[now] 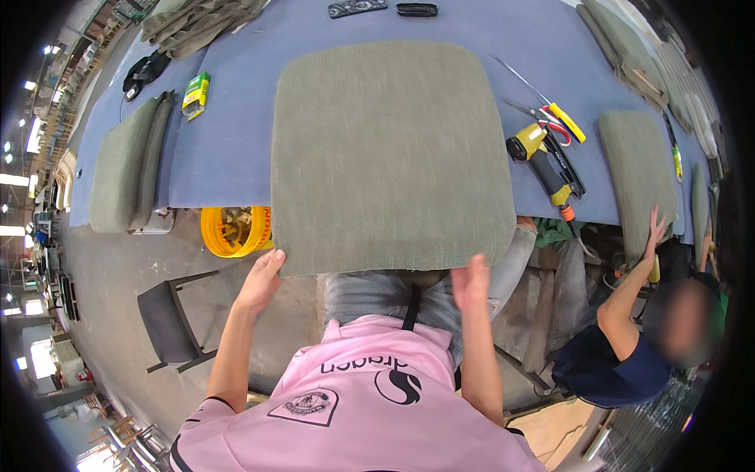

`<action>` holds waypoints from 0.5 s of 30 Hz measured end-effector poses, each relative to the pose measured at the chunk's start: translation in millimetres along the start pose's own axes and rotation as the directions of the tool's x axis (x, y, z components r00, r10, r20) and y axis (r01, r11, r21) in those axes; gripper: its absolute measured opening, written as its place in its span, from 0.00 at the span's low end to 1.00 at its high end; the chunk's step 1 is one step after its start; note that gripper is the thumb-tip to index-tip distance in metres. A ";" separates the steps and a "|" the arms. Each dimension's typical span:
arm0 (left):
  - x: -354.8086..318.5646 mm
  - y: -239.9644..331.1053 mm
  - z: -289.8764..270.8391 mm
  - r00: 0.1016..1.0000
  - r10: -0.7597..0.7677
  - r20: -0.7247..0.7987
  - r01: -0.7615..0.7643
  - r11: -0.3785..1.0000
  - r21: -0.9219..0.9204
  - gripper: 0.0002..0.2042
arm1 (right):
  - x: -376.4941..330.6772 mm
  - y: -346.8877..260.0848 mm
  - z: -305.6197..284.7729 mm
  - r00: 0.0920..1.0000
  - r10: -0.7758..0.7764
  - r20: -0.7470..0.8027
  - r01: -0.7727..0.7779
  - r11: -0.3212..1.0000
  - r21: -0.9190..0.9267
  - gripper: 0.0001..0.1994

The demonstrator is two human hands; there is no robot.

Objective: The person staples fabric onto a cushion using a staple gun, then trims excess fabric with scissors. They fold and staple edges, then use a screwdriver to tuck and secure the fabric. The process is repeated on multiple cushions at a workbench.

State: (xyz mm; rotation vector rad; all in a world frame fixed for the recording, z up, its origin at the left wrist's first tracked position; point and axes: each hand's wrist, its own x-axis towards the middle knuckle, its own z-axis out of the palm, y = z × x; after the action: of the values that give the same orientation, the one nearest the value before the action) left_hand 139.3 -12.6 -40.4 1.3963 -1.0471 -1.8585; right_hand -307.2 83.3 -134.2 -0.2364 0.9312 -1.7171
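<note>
A large grey-green fabric seat cushion [393, 149] lies in front of me, its near part sticking out over the table's edge above my lap. Its near edge looks a little frayed toward the right. My left hand [261, 281] pinches the near left corner, with some of its fingers hidden at the underside. By the near edge, toward the right corner, my right hand [472, 283] is raised with fingers stretched out, slightly blurred. Whether it touches the fabric is hard to tell.
Right of the cushion lie a yellow-black staple gun [546, 161], scissors [543, 118] and a yellow-handled screwdriver [566, 122]. A green-yellow box [197, 96] and stacked cushions [130, 169] are left. Below hangs a yellow bucket [211, 236]. At right a co-worker's hand [654, 232] touches another cushion [641, 173].
</note>
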 end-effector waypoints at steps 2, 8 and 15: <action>4.8 -4.3 -2.3 0.999 -0.015 0.042 0.017 0.999 -0.049 0.28 | 6.2 23.2 0.0 0.955 0.212 0.207 -0.146 0.945 -0.293 0.28; -2.2 1.7 5.6 0.997 -0.025 0.068 0.034 0.992 -0.121 0.31 | -10.1 67.2 87.5 0.950 0.055 0.306 0.107 0.865 -0.490 0.32; -35.9 40.2 20.3 0.969 0.245 -0.017 -0.246 0.966 -0.084 0.34 | -20.9 5.5 129.4 0.905 -0.221 0.364 0.349 0.875 -0.335 0.26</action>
State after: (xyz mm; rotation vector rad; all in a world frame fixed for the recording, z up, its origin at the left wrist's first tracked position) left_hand 129.7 0.7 14.8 1.1650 -1.0714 -1.6962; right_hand -220.3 41.5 -45.2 -0.9363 1.0290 -1.6754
